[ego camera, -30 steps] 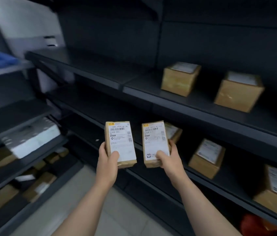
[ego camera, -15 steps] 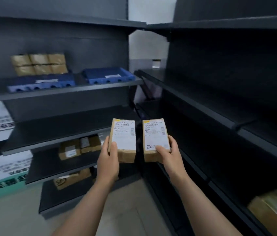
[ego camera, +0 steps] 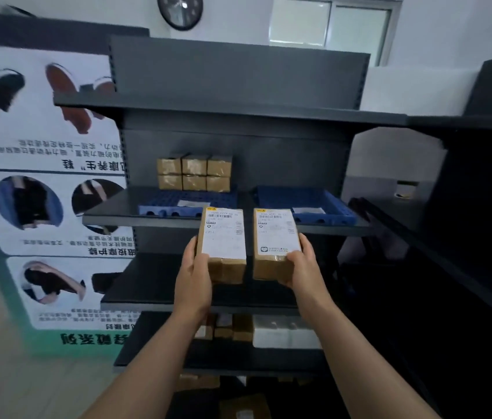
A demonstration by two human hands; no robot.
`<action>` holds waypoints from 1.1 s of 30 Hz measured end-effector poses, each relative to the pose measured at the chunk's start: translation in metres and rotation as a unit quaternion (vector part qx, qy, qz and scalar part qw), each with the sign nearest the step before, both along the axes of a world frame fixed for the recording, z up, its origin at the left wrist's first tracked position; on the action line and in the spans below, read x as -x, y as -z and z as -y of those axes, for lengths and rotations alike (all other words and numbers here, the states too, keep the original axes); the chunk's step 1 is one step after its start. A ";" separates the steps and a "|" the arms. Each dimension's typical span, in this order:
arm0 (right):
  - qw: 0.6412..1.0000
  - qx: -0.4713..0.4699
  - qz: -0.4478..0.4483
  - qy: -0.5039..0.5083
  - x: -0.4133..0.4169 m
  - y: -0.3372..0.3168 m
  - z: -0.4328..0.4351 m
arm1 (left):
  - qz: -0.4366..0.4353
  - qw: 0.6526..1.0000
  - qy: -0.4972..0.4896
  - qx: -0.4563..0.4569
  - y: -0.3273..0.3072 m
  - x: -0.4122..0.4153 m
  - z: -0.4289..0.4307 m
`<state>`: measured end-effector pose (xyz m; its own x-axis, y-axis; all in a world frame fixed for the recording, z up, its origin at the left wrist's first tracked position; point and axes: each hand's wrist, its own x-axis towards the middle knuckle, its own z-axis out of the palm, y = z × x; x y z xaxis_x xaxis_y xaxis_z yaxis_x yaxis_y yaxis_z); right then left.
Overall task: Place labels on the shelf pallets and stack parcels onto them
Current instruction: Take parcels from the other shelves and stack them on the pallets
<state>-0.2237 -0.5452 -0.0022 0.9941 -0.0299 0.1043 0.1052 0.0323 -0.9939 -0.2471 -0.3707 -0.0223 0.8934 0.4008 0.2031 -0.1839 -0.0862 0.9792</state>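
Head view: L hand (ego camera: 193, 276) grips L parcel (ego camera: 222, 243) by its lower left edge. The thumb is pressed on the front by the white label, and the other fingers are curled behind, mostly hidden. R hand (ego camera: 302, 267) grips R parcel (ego camera: 275, 240) the same way at its lower right corner, thumb on the front, fingers behind, can't tell their spread. Both parcels are upright, side by side w/ a narrow gap, labels facing the camera, held in the air in front of the rack (ego camera: 238, 71).

Behind them on the mid shelf sit 2 blue pallets. L pallet (ego camera: 160, 211) carries a stack of six brown boxes (ego camera: 195, 172) at its back and a paper slip (ego camera: 189, 203) near its front. R pallet (ego camera: 334, 207) holds only a slip (ego camera: 308, 210).

On a lower shelf are more brown boxes (ego camera: 238, 328) and a white pkg (ego camera: 284, 332). A poster (ego camera: 42, 176) stands left of the rack. A clock (ego camera: 180, 10) and a window (ego camera: 329, 22) are on the wall above.
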 end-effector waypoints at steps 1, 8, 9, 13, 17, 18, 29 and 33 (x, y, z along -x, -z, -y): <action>1.000 0.002 0.006 -0.009 -0.018 -0.005 -0.005 | 0.009 1.000 -0.007 0.000 -0.005 -0.014 -0.004; 0.998 0.006 0.030 -0.047 -0.125 -0.030 -0.046 | 0.042 0.994 -0.098 -0.005 -0.029 -0.096 -0.053; 0.998 0.005 0.033 -0.048 -0.137 -0.034 -0.054 | 0.046 0.993 -0.109 -0.015 -0.032 -0.106 -0.061; 0.996 0.018 0.058 -0.058 -0.183 -0.051 -0.087 | 0.066 0.987 -0.142 -0.043 -0.047 -0.151 -0.100; 0.995 0.025 0.079 -0.051 -0.230 -0.066 -0.127 | 0.083 0.983 -0.152 -0.059 -0.065 -0.204 -0.143; 0.995 0.023 0.082 -0.046 -0.242 -0.070 -0.138 | 0.086 0.984 -0.149 -0.056 -0.070 -0.218 -0.154; 0.992 0.080 0.087 0.048 -0.354 -0.108 -0.231 | 0.069 0.987 -0.081 -0.123 -0.121 -0.347 -0.251; 0.989 0.111 0.078 0.065 -0.382 -0.110 -0.252 | 0.087 0.984 -0.061 -0.142 -0.125 -0.380 -0.267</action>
